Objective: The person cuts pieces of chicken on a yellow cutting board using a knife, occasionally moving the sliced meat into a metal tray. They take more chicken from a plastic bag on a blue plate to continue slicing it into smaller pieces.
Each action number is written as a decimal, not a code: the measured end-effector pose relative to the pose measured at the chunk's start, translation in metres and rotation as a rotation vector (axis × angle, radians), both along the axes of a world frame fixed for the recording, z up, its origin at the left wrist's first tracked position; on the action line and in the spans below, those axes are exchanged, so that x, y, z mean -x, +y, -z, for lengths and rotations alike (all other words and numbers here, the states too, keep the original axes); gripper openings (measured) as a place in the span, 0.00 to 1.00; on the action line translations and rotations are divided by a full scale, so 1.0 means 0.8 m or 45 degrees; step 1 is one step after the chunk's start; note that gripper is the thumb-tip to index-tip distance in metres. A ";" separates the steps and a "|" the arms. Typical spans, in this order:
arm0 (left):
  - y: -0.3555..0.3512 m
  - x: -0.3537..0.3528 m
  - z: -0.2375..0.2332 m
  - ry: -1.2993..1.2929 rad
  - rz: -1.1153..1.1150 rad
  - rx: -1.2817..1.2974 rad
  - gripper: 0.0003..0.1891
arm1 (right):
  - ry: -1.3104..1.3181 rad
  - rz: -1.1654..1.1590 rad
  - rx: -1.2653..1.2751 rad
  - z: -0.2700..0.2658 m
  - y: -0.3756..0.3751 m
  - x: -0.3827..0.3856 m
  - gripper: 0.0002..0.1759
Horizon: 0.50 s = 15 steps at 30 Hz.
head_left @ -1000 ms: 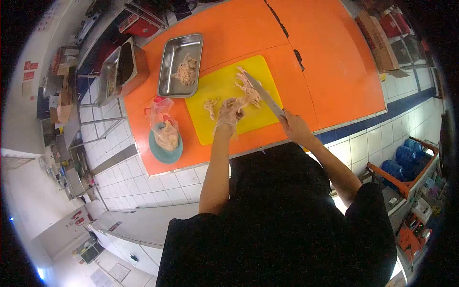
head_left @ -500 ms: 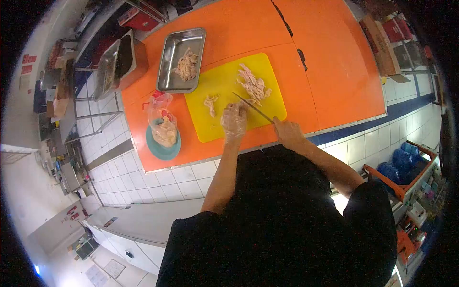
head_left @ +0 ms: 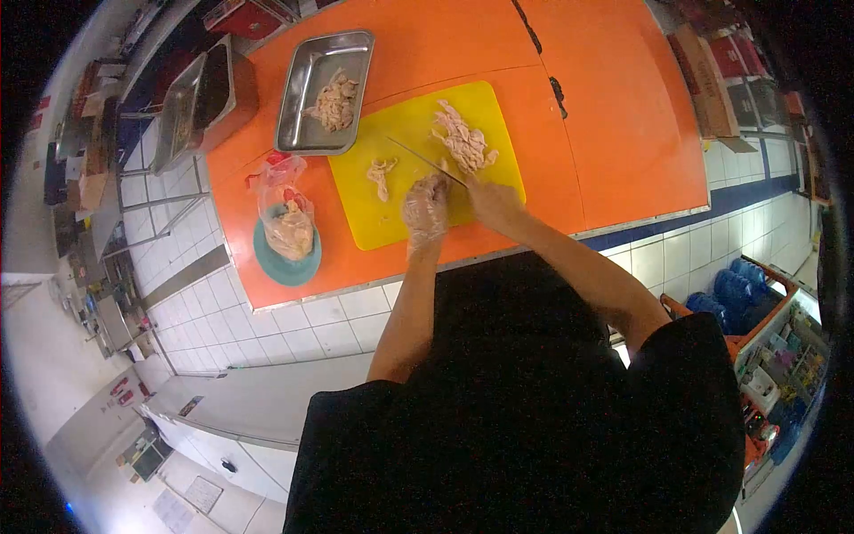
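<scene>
My right hand [head_left: 494, 205] is closed around the handle of a knife [head_left: 427, 160], whose blade points up and left across the yellow cutting board [head_left: 382, 230]. In a clear plastic glove, my left hand [head_left: 425, 210] has its fingers curled at the blade, at the board's near part; a bit of pale meat shows at its fingertips, the rest hidden. A larger heap of shredded meat [head_left: 464, 141] lies on the board beyond the knife. Left of the blade is a smaller meat piece [head_left: 381, 176]. The metal tray [head_left: 298, 93] beside the board holds more shredded meat [head_left: 335, 101].
On the orange table [head_left: 623, 116], a teal plate [head_left: 289, 270] bears a plastic bag of meat [head_left: 290, 233] at the left. A deep metal container [head_left: 209, 102] stands past the table's left edge. Cardboard [head_left: 703, 80] is at the right; blue bottles [head_left: 740, 285] sit lower right.
My right hand has moved left, carrying the knife across my left fingertips. The board and table appear slightly shifted up and left in view.
</scene>
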<state>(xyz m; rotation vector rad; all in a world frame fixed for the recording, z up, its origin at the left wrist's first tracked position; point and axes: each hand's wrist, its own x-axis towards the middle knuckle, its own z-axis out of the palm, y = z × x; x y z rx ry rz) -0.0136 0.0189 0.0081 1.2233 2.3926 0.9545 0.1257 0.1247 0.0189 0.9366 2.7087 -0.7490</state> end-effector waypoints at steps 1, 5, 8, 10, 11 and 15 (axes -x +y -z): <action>-0.002 0.002 0.001 -0.033 -0.040 0.004 0.11 | -0.100 -0.024 0.019 0.004 0.000 -0.027 0.18; -0.012 0.008 0.022 -0.008 -0.083 0.004 0.11 | -0.211 -0.112 -0.028 -0.017 -0.009 -0.125 0.16; -0.013 0.008 0.035 -0.044 -0.098 0.028 0.10 | -0.262 -0.118 -0.027 -0.013 -0.004 -0.125 0.15; -0.016 0.006 0.056 -0.088 -0.112 -0.101 0.09 | -0.223 -0.116 -0.050 -0.009 0.005 -0.111 0.14; -0.016 0.007 0.066 -0.133 -0.127 -0.221 0.09 | -0.194 -0.103 -0.002 -0.008 0.012 -0.092 0.14; -0.026 0.005 0.001 0.060 -0.107 -0.151 0.09 | -0.007 0.091 -0.031 -0.025 0.006 -0.042 0.15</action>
